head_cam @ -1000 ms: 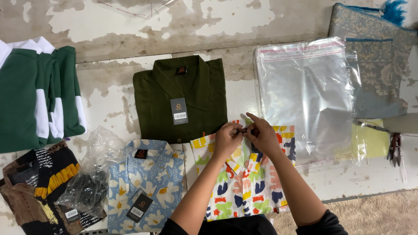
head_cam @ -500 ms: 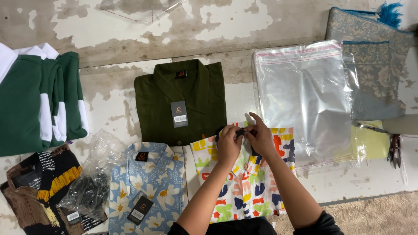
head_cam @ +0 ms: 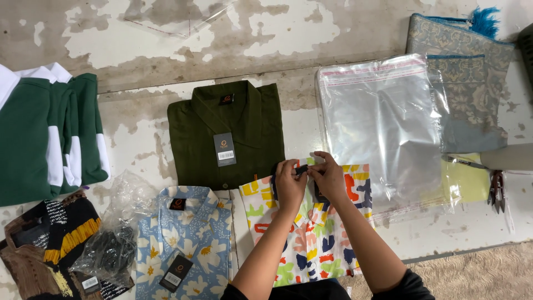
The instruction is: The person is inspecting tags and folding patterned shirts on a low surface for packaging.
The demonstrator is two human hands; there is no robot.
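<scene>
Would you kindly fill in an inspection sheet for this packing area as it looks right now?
Surface: worn white floor with peeling paint, beige carpet at lower right.
Job's things: folded multicoloured patterned shirt; small dark tag pinched at its collar.
Clutter: olive green shirt, blue floral shirt, green and white garments, brown and yellow garment, crumpled plastic bag, clear plastic bags, patterned blue cloth, yellow paper, small snips.
Hands: left hand and right hand both on the tag at the collar.
Cables: nothing seen.
Surroundings: no other person seen.
</scene>
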